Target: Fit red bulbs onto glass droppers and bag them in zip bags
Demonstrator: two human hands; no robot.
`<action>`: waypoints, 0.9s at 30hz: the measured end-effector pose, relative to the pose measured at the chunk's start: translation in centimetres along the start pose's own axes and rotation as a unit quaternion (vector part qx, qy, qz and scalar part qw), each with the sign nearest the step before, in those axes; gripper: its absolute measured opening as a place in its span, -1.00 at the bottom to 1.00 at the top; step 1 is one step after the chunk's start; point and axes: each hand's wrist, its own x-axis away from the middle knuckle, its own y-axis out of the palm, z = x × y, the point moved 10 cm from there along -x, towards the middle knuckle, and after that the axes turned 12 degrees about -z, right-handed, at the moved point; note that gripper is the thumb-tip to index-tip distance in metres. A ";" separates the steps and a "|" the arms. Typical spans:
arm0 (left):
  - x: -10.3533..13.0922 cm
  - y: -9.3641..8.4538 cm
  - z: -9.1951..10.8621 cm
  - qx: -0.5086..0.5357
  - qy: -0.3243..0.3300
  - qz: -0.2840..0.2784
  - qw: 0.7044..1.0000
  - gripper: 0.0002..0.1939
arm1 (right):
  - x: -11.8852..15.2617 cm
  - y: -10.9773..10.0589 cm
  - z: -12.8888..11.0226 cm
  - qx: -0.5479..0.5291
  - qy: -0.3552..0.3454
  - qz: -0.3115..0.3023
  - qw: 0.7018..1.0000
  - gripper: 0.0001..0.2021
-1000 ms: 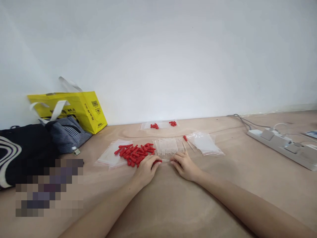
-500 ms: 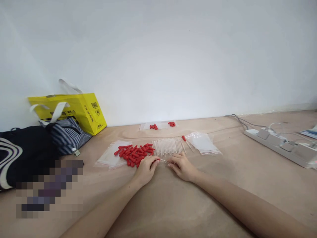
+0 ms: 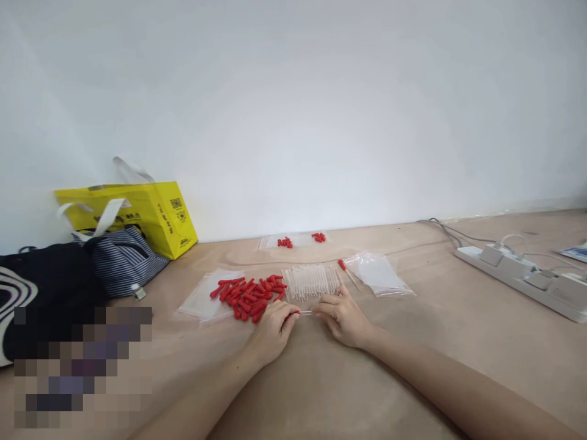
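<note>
My left hand [image 3: 274, 333] is closed around a red rubber dropper bulb [image 3: 298, 313], mostly hidden by the fingers. Between the hands runs a thin clear dropper tube [image 3: 306, 313], with one end at the bulb. Its other end is pinched by my right hand [image 3: 343, 318]. Just beyond the left hand lies a pile of red rubber bulbs [image 3: 247, 296]. A row of clear dropper tubes [image 3: 312, 282] lies behind the hands. To the right of that row rests a dropper with a red bulb [image 3: 342, 264] on its tube.
Clear plastic bags [image 3: 380, 275] lie right of the tubes, more bags [image 3: 202, 299] at left. Another bag with small red bulbs [image 3: 301, 241] is near the wall. A yellow bag [image 3: 156, 214], striped pouch [image 3: 126, 260] and black bag [image 3: 50, 281] stand left; a power strip [image 3: 518, 281] sits right.
The whole scene sits slightly lower in view. My hands still hold the bulb and tube end to end, with a little more space between the fingers.
</note>
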 end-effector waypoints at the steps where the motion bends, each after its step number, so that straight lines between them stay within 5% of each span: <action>1: 0.0 0.0 0.1 -0.004 0.003 0.001 1.000 -0.77 | 0.0 0.0 -0.1 0.003 -0.001 0.002 1.000 -0.79; 17: 0.0 0.5 1.7 -0.056 0.064 -0.017 0.996 -0.77 | -0.1 0.1 -0.5 -0.009 0.000 0.010 1.000 -0.80; 27: -0.2 0.3 0.6 -0.029 0.037 -0.021 0.999 -0.80 | -0.1 0.1 -0.3 -0.020 0.010 0.000 1.000 -0.80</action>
